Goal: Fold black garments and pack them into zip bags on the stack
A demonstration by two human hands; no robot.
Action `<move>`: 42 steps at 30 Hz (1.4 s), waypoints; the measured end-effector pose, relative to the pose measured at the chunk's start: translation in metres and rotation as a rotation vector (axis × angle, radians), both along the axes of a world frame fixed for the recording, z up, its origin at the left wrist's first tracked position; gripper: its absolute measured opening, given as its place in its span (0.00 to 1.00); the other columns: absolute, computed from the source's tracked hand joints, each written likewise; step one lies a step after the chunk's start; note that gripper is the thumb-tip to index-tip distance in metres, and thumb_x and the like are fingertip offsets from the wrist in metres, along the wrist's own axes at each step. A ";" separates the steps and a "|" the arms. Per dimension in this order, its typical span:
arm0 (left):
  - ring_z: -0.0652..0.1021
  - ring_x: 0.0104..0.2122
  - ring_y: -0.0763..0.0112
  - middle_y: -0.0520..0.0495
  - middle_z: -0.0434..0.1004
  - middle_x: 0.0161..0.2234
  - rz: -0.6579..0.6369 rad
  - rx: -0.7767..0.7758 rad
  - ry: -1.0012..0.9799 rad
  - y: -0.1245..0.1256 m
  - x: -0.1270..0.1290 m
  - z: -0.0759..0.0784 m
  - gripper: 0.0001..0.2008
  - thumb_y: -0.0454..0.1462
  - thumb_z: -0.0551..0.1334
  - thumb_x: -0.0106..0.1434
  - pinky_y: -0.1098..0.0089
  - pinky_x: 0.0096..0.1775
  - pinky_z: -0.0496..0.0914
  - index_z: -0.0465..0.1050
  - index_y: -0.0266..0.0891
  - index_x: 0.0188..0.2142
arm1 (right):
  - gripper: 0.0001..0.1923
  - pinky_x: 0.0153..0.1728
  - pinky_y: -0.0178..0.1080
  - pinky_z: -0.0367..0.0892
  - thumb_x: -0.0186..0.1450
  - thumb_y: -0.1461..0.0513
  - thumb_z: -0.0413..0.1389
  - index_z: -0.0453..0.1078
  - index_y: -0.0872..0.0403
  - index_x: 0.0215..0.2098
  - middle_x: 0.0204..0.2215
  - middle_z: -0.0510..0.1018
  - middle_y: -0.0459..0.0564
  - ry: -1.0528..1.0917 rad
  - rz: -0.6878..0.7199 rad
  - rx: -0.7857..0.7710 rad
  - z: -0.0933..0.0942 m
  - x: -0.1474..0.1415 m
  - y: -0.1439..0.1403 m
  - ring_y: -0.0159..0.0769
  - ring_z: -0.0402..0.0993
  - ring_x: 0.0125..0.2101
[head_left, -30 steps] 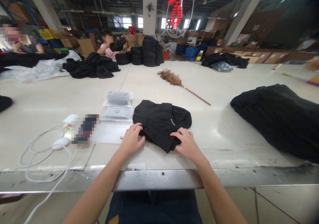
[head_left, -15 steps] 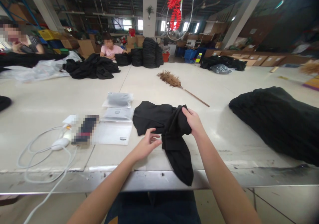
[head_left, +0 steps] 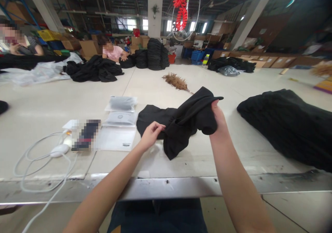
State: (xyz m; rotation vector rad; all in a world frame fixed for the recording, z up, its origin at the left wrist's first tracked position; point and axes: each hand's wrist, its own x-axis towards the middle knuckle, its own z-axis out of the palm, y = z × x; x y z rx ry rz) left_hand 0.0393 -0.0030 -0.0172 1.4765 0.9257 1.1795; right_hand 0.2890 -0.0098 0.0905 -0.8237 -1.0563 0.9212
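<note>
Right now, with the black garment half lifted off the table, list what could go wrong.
The right hand grips only one bunched end of the black fabric garment, so the loose lower flap may unfold and undo any folds. The left hand pinches just an edge; it might slip. The dragged cloth could also sweep the clear plastic bags beside it.

No text legible anywhere. Flat white packet (head_left: 117,139) near front edge of worktop (head_left: 64,101): small dark printed label (head_left: 126,145) at packet's near right corner, characters too small to read. Clear bag (head_left: 119,118) just behind packet: round grey emblem (head_left: 120,116), no letters resolvable. Blurred-out dark object (head_left: 85,134) left of packet: nothing readable. Black garment (head_left: 178,122): no print showing. Cardboard boxes (head_left: 269,62) beyond far right edge of worktop: markings too faint to read.
</note>
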 end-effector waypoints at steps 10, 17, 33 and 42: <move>0.81 0.30 0.63 0.38 0.81 0.34 -0.385 -0.512 -0.265 -0.007 -0.011 0.060 0.32 0.63 0.50 0.64 0.69 0.29 0.71 0.72 0.36 0.37 | 0.16 0.46 0.47 0.73 0.64 0.48 0.58 0.69 0.50 0.41 0.37 0.78 0.50 -0.261 -0.477 0.043 -0.010 -0.017 -0.040 0.44 0.76 0.43; 0.80 0.33 0.60 0.41 0.81 0.38 -0.538 -0.397 -0.058 -0.003 -0.018 0.097 0.28 0.56 0.63 0.59 0.62 0.35 0.75 0.73 0.40 0.50 | 0.13 0.51 0.52 0.66 0.67 0.54 0.56 0.72 0.48 0.48 0.45 0.78 0.54 -1.048 0.062 0.213 -0.001 -0.100 -0.090 0.51 0.72 0.50; 0.73 0.52 0.50 0.40 0.78 0.49 -0.127 0.347 0.992 -0.008 -0.081 0.021 0.20 0.49 0.65 0.59 0.53 0.54 0.65 0.76 0.45 0.49 | 0.16 0.52 0.48 0.66 0.61 0.58 0.61 0.74 0.48 0.48 0.48 0.78 0.52 -1.300 0.324 -0.090 -0.071 -0.004 -0.023 0.45 0.73 0.49; 0.71 0.58 0.56 0.45 0.77 0.53 0.017 0.504 0.962 -0.041 -0.086 -0.013 0.12 0.36 0.56 0.68 0.45 0.62 0.55 0.77 0.47 0.44 | 0.15 0.52 0.50 0.63 0.58 0.54 0.65 0.76 0.48 0.42 0.43 0.80 0.50 -1.400 0.466 -0.061 -0.066 -0.017 -0.047 0.47 0.75 0.44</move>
